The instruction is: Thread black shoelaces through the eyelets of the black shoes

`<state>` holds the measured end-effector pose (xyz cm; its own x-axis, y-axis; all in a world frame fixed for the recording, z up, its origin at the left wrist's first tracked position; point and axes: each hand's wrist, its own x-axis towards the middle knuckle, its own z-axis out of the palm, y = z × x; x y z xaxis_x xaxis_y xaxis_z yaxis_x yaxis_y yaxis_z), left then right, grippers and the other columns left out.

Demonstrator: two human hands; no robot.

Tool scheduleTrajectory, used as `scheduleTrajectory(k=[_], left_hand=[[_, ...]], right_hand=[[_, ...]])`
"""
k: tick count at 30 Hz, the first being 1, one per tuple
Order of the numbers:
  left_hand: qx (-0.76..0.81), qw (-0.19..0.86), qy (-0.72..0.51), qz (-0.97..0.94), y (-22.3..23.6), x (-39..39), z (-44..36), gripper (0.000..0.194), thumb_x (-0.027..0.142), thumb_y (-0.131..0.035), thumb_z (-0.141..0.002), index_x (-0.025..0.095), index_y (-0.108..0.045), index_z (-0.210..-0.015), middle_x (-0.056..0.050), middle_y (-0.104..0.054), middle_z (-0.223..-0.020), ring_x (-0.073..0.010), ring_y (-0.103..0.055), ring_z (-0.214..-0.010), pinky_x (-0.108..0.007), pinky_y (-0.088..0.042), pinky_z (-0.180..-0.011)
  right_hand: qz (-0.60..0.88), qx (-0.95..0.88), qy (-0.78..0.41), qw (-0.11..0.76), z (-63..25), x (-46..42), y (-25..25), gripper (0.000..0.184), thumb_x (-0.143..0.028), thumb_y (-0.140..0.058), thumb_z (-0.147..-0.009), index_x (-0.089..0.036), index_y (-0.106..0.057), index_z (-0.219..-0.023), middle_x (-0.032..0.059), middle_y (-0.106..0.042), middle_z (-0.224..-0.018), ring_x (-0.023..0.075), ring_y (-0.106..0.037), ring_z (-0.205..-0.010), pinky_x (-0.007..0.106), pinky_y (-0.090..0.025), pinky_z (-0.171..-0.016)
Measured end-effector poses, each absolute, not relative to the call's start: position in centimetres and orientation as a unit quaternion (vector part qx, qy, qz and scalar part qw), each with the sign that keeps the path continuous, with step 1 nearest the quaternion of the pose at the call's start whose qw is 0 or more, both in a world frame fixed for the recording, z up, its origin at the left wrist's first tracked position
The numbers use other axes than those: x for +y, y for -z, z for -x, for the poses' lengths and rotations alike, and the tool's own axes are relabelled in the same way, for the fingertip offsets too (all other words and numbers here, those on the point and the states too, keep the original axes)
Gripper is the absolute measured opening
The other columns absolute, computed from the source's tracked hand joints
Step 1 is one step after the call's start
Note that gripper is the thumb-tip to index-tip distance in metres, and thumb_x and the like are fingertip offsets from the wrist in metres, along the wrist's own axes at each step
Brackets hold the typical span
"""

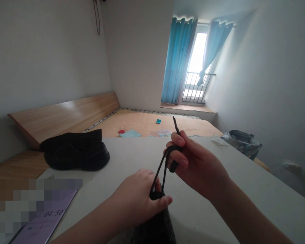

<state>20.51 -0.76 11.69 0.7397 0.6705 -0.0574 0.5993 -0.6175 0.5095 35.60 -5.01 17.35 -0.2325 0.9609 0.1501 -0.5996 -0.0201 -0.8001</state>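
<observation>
Black shoelaces (pixel 165 169) run up taut from a black shoe (pixel 156 228) at the bottom centre. My right hand (pixel 193 159) is closed on the laces, which are wrapped around its fingers; the tips stick up above the thumb. My left hand (pixel 138 200) grips the top of the shoe, thumb on the near side and fingers over the far side. Much of this shoe is hidden by the left hand and the frame's bottom edge. Another black shoe (pixel 76 152) rests on the white table (pixel 112 154) to the left.
At the lower left, a phone-like screen (pixel 53 217) shows a timer. Beyond the table is a bed (pixel 139 117) with a teal square (pixel 158 121), a light-blue cloth (pixel 130 133) and a red piece (pixel 121 131). A grey bag (pixel 244 140) stands at the right edge.
</observation>
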Motion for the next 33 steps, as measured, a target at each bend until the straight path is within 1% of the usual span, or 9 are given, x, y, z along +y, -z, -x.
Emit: scheduleTrajectory(k=[8,10,13,16,19,23,28,30,33], left_hand=[[0.308,0.370,-0.135,-0.866,-12.6,-0.4,-20.1,0.027,0.045,-0.059,-0.079,0.021,-0.059,-0.091,-0.002,-0.062,-0.093,-0.0204,-0.055,-0.085,-0.029,-0.042,-0.073],[0.301,0.400,-0.232,-0.834,-13.6,-0.5,-19.8,0.021,0.041,-0.055,-0.082,0.023,-0.056,-0.093,0.000,-0.061,-0.091,-0.0174,-0.055,-0.084,-0.028,-0.042,-0.077],[0.342,0.326,-0.393,-0.789,-14.9,-0.8,-19.3,0.013,0.036,-0.052,-0.084,0.023,-0.052,-0.086,0.002,-0.057,-0.082,-0.0149,-0.053,-0.078,-0.026,-0.042,-0.073],[0.353,0.240,-0.336,-0.839,-15.4,-1.5,-19.0,0.020,0.038,-0.050,-0.086,0.023,-0.059,-0.076,0.003,-0.057,-0.066,-0.0142,-0.051,-0.063,-0.025,-0.037,-0.059],[0.324,0.229,-0.260,-0.880,-15.2,-2.3,-19.3,0.021,0.037,-0.050,-0.087,0.023,-0.064,-0.079,0.003,-0.061,-0.064,-0.0135,-0.051,-0.056,-0.025,-0.032,-0.051],[0.275,0.377,-0.256,-0.847,-15.1,-2.2,-19.5,0.025,0.035,-0.046,-0.090,0.022,-0.061,-0.076,0.003,-0.062,-0.071,-0.0134,-0.056,-0.067,-0.024,-0.038,-0.059],[0.238,0.563,-0.328,-0.720,-15.8,-0.9,-18.5,0.035,0.036,-0.039,-0.095,0.019,-0.052,-0.066,0.003,-0.053,-0.065,-0.0129,-0.055,-0.070,-0.025,-0.044,-0.070],[0.221,0.621,-0.346,-0.668,-16.1,-0.4,-18.0,0.035,0.037,-0.040,-0.095,0.019,-0.049,-0.066,0.004,-0.046,-0.061,-0.0124,-0.054,-0.065,-0.026,-0.046,-0.069],[0.214,0.649,-0.396,-0.613,-16.9,0.3,-17.1,0.034,0.036,-0.042,-0.094,0.019,-0.048,-0.065,0.005,-0.039,-0.058,-0.0101,-0.047,-0.056,-0.026,-0.048,-0.065]], right_hand=[[0.204,-0.352,-0.698,0.590,-35.9,-4.9,-17.3,0.033,-0.032,-0.040,-0.097,-0.017,-0.053,-0.071,-0.0034,-0.043,-0.056,0.0070,-0.036,-0.049,0.013,-0.040,-0.050],[0.206,-0.318,-0.703,0.602,-36.1,-4.7,-17.4,0.035,-0.031,-0.037,-0.098,-0.017,-0.053,-0.072,-0.0024,-0.046,-0.058,0.0060,-0.040,-0.048,0.012,-0.041,-0.050],[0.227,-0.284,-0.694,0.622,-36.2,-4.5,-17.7,0.036,-0.030,-0.034,-0.099,-0.016,-0.053,-0.072,-0.0016,-0.048,-0.058,0.0053,-0.043,-0.047,0.010,-0.040,-0.046],[0.232,-0.263,-0.696,0.627,-35.9,-5.0,-18.0,0.038,-0.029,-0.030,-0.100,-0.017,-0.053,-0.073,-0.0016,-0.048,-0.058,0.0050,-0.043,-0.047,0.010,-0.040,-0.046],[0.200,-0.276,-0.713,0.613,-35.3,-6.0,-18.0,0.032,-0.028,-0.034,-0.099,-0.017,-0.054,-0.075,-0.0022,-0.050,-0.059,0.0048,-0.044,-0.049,0.010,-0.042,-0.050],[0.251,-0.406,-0.659,0.581,-35.1,-6.4,-17.8,0.024,-0.035,-0.049,-0.092,-0.019,-0.054,-0.075,-0.0033,-0.052,-0.056,0.0071,-0.042,-0.049,0.017,-0.043,-0.052],[0.469,-0.535,-0.267,0.651,-37.6,-4.2,-17.5,0.025,-0.032,-0.053,-0.090,-0.017,-0.060,-0.071,0.0003,-0.060,-0.067,0.0069,-0.045,-0.050,0.018,-0.035,-0.046],[0.470,-0.499,-0.261,0.679,-39.1,-3.2,-17.6,0.023,-0.030,-0.054,-0.088,-0.017,-0.060,-0.070,-0.0001,-0.059,-0.070,0.0059,-0.044,-0.049,0.018,-0.034,-0.044],[0.419,-0.423,-0.385,0.705,-41.3,-2.5,-18.2,0.017,-0.028,-0.057,-0.084,-0.017,-0.058,-0.071,-0.0032,-0.052,-0.063,0.0038,-0.036,-0.043,0.016,-0.028,-0.038]])
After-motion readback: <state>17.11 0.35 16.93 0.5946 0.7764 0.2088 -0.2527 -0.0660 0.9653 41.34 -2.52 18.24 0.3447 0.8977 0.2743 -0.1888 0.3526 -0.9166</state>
